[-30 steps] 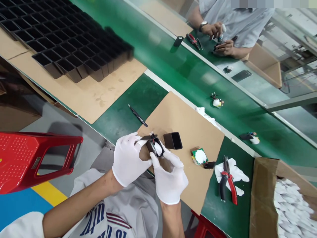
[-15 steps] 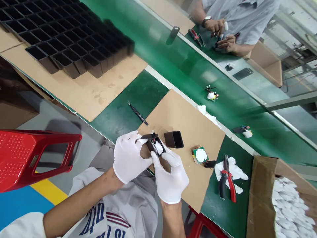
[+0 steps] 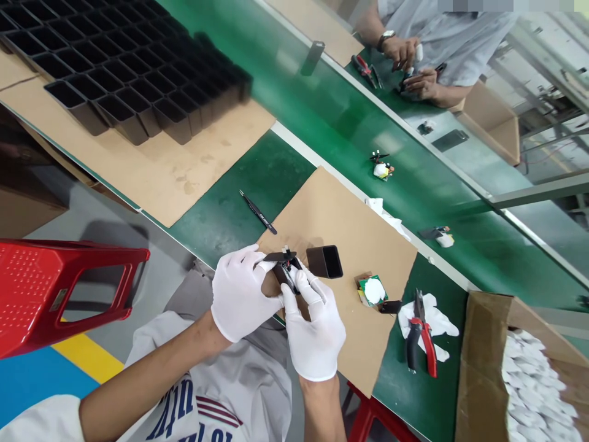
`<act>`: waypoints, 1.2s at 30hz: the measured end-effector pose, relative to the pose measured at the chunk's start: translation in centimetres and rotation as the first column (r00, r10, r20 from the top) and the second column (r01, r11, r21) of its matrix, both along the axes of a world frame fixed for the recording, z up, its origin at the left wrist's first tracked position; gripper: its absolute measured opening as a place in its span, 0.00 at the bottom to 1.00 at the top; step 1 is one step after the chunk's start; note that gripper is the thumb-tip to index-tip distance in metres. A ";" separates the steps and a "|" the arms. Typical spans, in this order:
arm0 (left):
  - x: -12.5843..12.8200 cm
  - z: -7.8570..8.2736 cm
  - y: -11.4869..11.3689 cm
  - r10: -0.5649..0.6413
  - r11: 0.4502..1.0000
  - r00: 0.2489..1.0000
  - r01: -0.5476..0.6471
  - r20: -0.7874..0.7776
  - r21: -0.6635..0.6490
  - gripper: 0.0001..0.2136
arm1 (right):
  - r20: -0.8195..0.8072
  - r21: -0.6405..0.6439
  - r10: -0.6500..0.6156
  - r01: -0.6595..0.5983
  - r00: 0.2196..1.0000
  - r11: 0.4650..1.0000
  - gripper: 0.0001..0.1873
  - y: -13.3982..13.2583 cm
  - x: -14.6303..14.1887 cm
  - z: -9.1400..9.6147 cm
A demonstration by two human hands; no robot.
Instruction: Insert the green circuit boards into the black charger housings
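Both white-gloved hands meet at a small black plastic case (image 3: 278,276) near the table's front edge. My left hand (image 3: 240,293) is wrapped round its left side, with a flat black end piece (image 3: 280,255) and small white connectors held near the thumb. My right hand (image 3: 316,325) grips the case's right side, its fingertips at the opening and covering most of what is inside. Just beyond lies an empty black case (image 3: 326,261). To its right, a green circuit board with a white round pad (image 3: 372,288) rests on the cardboard sheet (image 3: 343,215).
Black tweezers (image 3: 257,212) lie to the left. Red-and-black pliers (image 3: 421,337) rest on white cloth beside a carton (image 3: 483,362) of white pieces. Rows of black cases (image 3: 124,80) stand at upper left. Across the green conveyor (image 3: 359,129), a co-worker's hands (image 3: 409,64) handle parts.
My right fingers have shifted onto the case's opening, covering the white part that showed there. Items on the conveyor have moved toward the upper left. My left hand stays nearly still.
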State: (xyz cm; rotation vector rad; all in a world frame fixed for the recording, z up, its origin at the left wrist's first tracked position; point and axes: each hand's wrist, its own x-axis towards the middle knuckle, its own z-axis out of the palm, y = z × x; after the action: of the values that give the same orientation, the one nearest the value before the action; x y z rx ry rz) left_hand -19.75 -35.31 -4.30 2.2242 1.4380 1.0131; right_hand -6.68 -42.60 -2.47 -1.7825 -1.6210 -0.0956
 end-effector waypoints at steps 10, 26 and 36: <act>-0.3 0.0 -0.1 -0.043 0.995 0.998 0.048 -0.052 0.084 0.16 | 0.058 -0.087 0.117 -0.112 0.991 0.990 0.22 -0.3 1.3 0.8; -5.4 0.2 3.2 0.074 0.992 0.895 -0.020 0.441 -0.126 0.11 | -0.021 0.062 -0.101 0.102 0.995 0.993 0.21 -1.2 -1.3 0.1; -3.8 0.8 6.3 0.237 0.910 0.672 0.099 0.701 -0.402 0.09 | -0.094 -0.069 -0.155 0.149 0.983 0.987 0.20 -1.4 -1.4 -0.9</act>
State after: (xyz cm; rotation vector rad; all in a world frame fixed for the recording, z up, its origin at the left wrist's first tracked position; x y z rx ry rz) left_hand -23.55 -29.01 -3.47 1.2092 1.1884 1.2852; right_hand -8.08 -43.97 -3.40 -1.9257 -1.4311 -0.0270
